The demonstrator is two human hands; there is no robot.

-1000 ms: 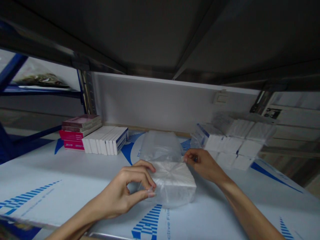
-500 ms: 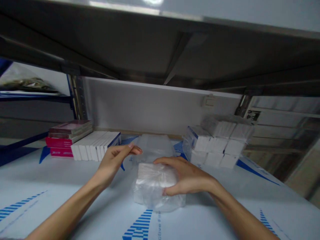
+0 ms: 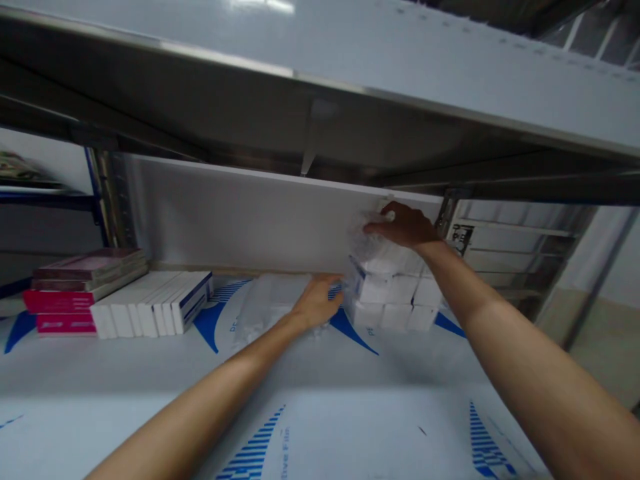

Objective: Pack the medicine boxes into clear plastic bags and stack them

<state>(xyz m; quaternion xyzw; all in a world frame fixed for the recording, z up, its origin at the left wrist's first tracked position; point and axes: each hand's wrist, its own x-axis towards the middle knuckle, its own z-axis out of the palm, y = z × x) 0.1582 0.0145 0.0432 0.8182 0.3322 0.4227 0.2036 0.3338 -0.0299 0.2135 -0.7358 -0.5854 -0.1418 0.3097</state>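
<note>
At the right back of the shelf, my right hand [image 3: 407,225] is closed on a plastic-wrapped pack [image 3: 370,240] of white boxes, at the top of the stack; motion blurs it and the hand hides part of it. Under it, white boxes [image 3: 395,300] stand in rows, partly inside clear plastic. My left hand [image 3: 320,301] is open just left of that stack, its fingers and thumb apart and pointing toward it. Below and behind this hand lie flat clear plastic bags [image 3: 270,300].
A row of thin white boxes [image 3: 150,303] stands at the left, beside a pile of pink and red boxes [image 3: 65,300]. The shelf surface [image 3: 350,413] is covered in printed protective film. An upper shelf [image 3: 225,120] hangs low overhead.
My right hand has carried the wrapped pack from the middle of the shelf up and right onto the stack. My left hand has moved right, and the view has turned right.
</note>
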